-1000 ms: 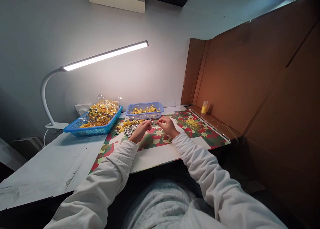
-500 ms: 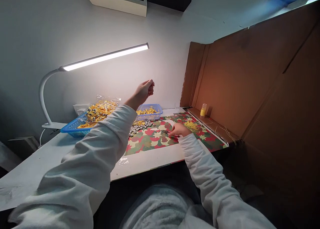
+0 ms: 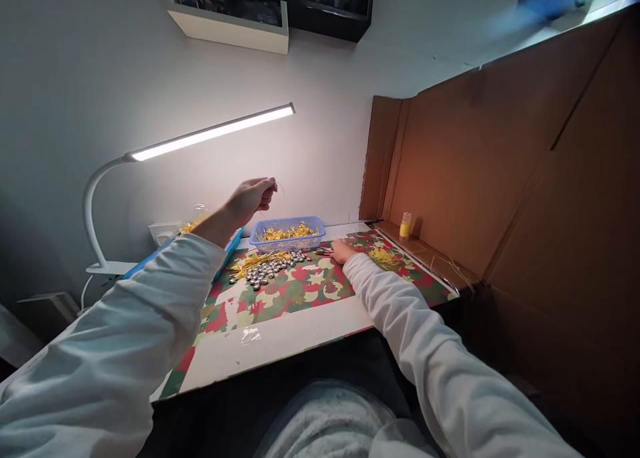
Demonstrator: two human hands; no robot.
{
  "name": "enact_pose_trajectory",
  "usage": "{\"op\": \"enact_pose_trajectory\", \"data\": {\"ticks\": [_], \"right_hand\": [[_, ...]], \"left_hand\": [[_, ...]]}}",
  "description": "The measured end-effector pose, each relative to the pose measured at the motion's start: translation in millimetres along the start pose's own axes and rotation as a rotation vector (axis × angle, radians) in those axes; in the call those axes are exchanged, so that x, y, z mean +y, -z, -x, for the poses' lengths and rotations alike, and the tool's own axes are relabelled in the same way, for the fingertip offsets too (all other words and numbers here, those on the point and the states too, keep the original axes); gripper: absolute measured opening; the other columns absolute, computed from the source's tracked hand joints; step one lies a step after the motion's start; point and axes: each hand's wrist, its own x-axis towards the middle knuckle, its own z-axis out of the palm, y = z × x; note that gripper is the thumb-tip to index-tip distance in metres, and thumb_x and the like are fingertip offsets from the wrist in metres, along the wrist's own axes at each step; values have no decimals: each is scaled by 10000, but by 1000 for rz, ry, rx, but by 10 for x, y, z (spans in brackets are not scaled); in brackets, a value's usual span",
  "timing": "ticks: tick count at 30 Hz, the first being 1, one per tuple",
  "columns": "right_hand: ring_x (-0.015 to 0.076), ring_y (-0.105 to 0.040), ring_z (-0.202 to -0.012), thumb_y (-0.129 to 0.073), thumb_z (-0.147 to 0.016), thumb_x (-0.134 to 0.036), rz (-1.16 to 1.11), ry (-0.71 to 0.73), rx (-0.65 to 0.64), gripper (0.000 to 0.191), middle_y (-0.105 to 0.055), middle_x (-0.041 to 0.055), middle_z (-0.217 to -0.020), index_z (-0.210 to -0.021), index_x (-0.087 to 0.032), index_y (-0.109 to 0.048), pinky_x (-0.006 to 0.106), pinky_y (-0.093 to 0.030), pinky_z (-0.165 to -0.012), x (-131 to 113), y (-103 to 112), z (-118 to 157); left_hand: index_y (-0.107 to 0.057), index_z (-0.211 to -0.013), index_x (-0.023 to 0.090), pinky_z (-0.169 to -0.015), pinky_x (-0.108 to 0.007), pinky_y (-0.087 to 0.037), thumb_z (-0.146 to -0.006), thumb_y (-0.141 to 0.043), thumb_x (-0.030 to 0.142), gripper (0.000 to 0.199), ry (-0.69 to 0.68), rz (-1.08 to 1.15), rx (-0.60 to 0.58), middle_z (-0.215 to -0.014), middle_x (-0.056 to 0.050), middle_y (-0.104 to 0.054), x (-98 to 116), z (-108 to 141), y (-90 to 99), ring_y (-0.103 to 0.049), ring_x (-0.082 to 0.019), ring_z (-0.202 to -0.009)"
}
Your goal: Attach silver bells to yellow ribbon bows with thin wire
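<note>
My left hand is raised in front of the wall, its thumb and forefinger pinched on a thin thread that curls out past the fingertips. Low over the patterned mat, my right hand is closed around a slim metal tool, whose kind is mostly hidden by the fingers. Left of that hand lie many small silver beads, bell-like in shape, beside a heap of yellow ribbon pieces. A tangle of yellow strings rests just right of it.
A blue-violet basket with yellow pieces stands at the back. My left arm partly covers another blue basket. A lit lamp reaches over the table. Along the right stand a cardboard panel and a small yellow-filled bottle.
My left hand has moved left and down, bringing the back basket and beads into fuller view. My right hand has shifted slightly left and farther away, still closed on the tool.
</note>
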Motion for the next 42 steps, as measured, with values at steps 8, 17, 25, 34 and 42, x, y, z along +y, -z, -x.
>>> {"op": "enact_pose_trajectory", "data": {"ticks": [8,17,25,34,42], "right_hand": [[284,-434,-1353,-619,-836,-479,-72,380,-438,586,-470,88,-1459,-1358,-226,-536,429,-325,-1129,-458,-334,775],[297,-630,-1093,-604,-857,-357,176,-192,-237,312,-680,195,-1157,-1021,-116,-716,366,-460,-913,338,1156,545],[206,-671,-869,-719,-728,-319,-305,23,284,144,-745,47,-869,-791,-190,-728,313,-475,-811,-605,887,101],[180,-653,-882,-672,-775,-481,-756,138,48,394,-726,80,-1014,-1025,-179,-710,322,-508,-795,-1038,380,48],[147,-626,-700,-692,-717,-546,-817,79,-13,416,-734,68,-876,-881,-165,-735,279,-493,-655,-975,-49,245]], "left_hand": [[-519,-573,154,-382,-164,-200,-843,-563,246,288,-22,16,-43,-485,67,-222,-8,148,-55,-212,-44,-397],[-527,-570,151,-374,-163,-209,-854,-549,234,297,8,3,-32,-479,64,-236,-15,84,-111,-223,-45,-393],[-516,-579,148,-365,-151,-217,-858,-571,273,311,62,73,-109,-490,82,-217,-184,78,-226,-204,-41,-394],[-520,-589,151,-381,-159,-173,-750,-678,385,325,141,88,-163,-493,91,-232,-696,281,-98,-202,-37,-410],[-490,-590,164,-400,-178,-173,-695,-706,416,348,225,120,-186,-498,94,-257,-1145,440,-60,-216,-36,-407]]}}
